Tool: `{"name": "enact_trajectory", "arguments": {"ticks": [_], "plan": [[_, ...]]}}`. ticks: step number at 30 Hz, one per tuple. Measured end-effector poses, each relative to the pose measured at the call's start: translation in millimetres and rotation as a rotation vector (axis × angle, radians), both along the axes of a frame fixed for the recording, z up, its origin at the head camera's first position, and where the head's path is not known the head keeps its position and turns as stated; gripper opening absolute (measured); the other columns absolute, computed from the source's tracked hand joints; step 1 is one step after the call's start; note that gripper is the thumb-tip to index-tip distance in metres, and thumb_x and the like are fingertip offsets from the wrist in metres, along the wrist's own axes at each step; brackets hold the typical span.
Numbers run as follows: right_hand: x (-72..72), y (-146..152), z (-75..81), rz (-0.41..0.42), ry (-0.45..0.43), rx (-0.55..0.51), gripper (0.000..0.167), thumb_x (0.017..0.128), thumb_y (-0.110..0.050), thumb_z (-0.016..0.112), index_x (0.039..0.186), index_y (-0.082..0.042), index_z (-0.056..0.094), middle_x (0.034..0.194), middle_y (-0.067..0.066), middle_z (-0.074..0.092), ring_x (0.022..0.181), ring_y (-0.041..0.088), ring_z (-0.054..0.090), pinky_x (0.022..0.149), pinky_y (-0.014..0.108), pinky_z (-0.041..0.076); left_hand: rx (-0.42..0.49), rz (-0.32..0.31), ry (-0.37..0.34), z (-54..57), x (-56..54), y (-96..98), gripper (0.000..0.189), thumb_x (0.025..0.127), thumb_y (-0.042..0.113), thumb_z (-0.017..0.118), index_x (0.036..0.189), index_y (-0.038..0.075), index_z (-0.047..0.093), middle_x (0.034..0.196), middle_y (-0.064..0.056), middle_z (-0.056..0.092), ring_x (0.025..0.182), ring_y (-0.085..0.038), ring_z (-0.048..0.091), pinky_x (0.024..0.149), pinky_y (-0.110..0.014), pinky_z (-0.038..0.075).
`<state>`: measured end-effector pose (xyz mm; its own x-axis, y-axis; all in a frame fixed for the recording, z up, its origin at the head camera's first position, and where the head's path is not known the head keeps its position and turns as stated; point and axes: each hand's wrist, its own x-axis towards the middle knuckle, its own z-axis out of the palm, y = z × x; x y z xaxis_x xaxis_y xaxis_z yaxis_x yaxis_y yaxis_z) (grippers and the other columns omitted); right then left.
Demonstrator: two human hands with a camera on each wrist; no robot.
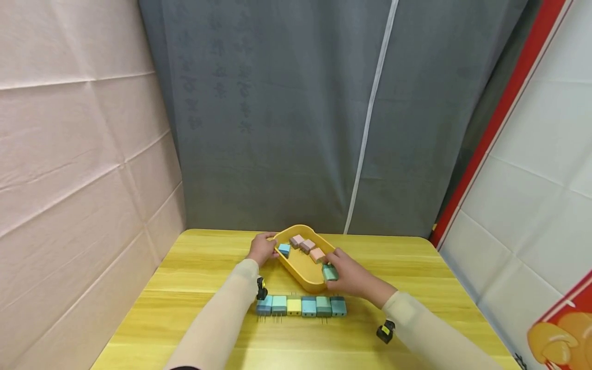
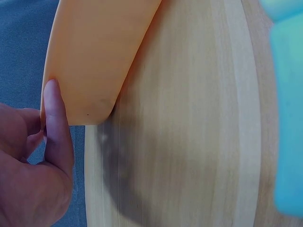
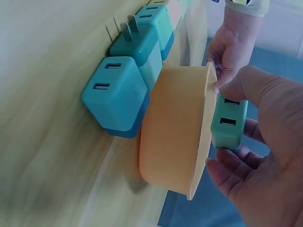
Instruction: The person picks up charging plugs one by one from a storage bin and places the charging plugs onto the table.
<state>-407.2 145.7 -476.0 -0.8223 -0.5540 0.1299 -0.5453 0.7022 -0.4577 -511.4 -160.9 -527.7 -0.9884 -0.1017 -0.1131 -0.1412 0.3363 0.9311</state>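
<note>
My left hand [image 1: 262, 248] pinches the rim of a yellow-orange plastic tray [image 1: 296, 266] at its far left; the left wrist view shows the thumb on the outer wall. Between thumb and fingers of my right hand [image 1: 349, 272] is a green USB charger [image 3: 228, 123], held at the tray's right rim, its two ports showing. Inside the tray lie a blue charger [image 1: 284, 250], a peach charger [image 1: 317, 255] and two pinkish ones [image 1: 296, 241]. Just in front of the tray, a row of blue, green and yellow chargers [image 1: 294, 307] stands side by side, some with metal prongs sticking out.
The wooden table [image 1: 213, 303] carries the row and the tray. A grey curtain [image 1: 277, 128] hangs behind its far edge, with a pale cloth wall [image 1: 83, 154] at left and a white panel [image 1: 522, 205] with red trim at right.
</note>
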Motion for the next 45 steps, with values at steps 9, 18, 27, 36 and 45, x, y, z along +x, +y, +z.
{"name": "enact_trajectory", "arguments": {"ticks": [9,18,27,36,45], "plan": [[13.6,19,-3.7,-0.016,-0.019,0.009,0.042,0.087,-0.013,0.091,0.121,-0.011,0.066,0.109,0.003,0.05,0.092,0.017,0.054,0.079,0.033,0.054,-0.014,0.006,0.006,0.6,0.9,0.0,0.043,0.114,0.01,0.06,0.157,0.006,0.062,0.095,-0.017,0.069,0.065,-0.015,0.065,0.079,-0.042,0.07],[21.3,30,-8.0,-0.056,-0.055,0.009,0.04,0.09,-0.013,0.092,0.121,-0.014,0.066,0.111,0.0,0.051,0.096,0.016,0.056,0.084,0.034,0.057,-0.008,0.009,-0.006,2.6,1.5,0.5,0.044,0.114,0.01,0.06,0.158,0.007,0.062,0.096,-0.017,0.069,0.065,-0.014,0.065,0.083,-0.044,0.07],[27.1,37,-8.2,-0.074,-0.075,0.04,0.041,0.092,-0.017,0.091,0.126,-0.011,0.068,0.112,-0.002,0.05,0.099,0.015,0.055,0.087,0.036,0.056,-0.008,0.006,0.001,3.0,2.1,0.1,0.043,0.115,0.009,0.059,0.157,0.007,0.062,0.099,-0.017,0.07,0.067,-0.016,0.067,0.083,-0.044,0.07],[34.7,41,-7.2,-0.125,-0.094,0.038,0.041,0.089,-0.015,0.092,0.123,-0.015,0.068,0.109,-0.001,0.05,0.095,0.016,0.056,0.084,0.038,0.056,-0.019,0.0,0.004,0.6,0.4,-2.1,0.043,0.114,0.009,0.06,0.157,0.007,0.063,0.096,-0.017,0.069,0.067,-0.016,0.067,0.082,-0.044,0.07],[40.5,46,-4.0,-0.138,-0.106,0.045,0.04,0.088,-0.015,0.094,0.118,-0.014,0.068,0.106,0.002,0.051,0.091,0.017,0.055,0.077,0.033,0.053,-0.008,-0.003,0.009,6.6,6.1,-1.7,0.043,0.115,0.01,0.06,0.158,0.006,0.061,0.102,-0.02,0.07,0.071,-0.018,0.069,0.084,-0.042,0.069]]}}
